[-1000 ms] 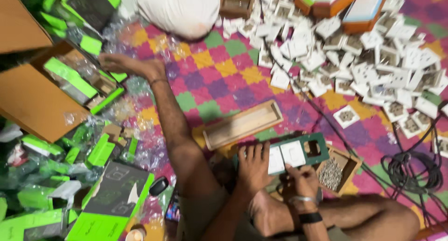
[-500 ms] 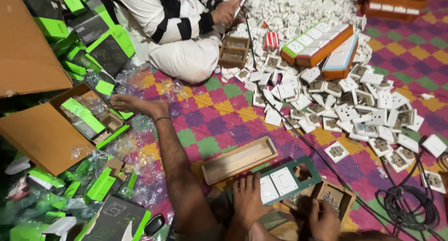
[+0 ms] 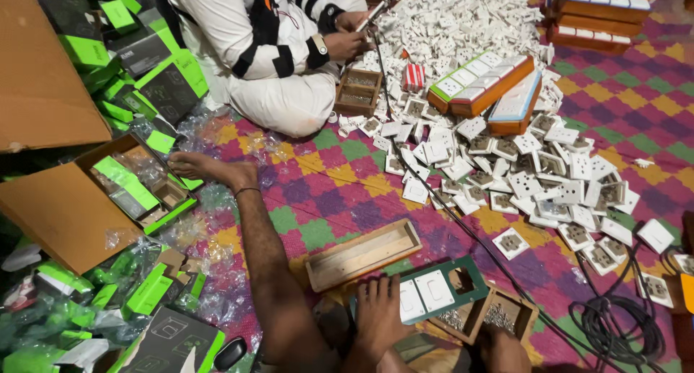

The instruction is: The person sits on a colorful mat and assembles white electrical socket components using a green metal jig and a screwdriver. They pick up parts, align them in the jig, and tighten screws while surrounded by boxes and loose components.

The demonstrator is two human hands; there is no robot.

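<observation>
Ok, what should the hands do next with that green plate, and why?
Probably the right hand should fetch the loose white socket nearby and fit it in. The left hand lies flat on the green plate, which has two white switches and one empty hole.

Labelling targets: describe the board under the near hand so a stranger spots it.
Start at the long empty wooden tray on the checkered mat. Just right lies the flat green board beneath a hand; unlike the loose white sockets, it carries two white switches and one empty cutout.
</observation>
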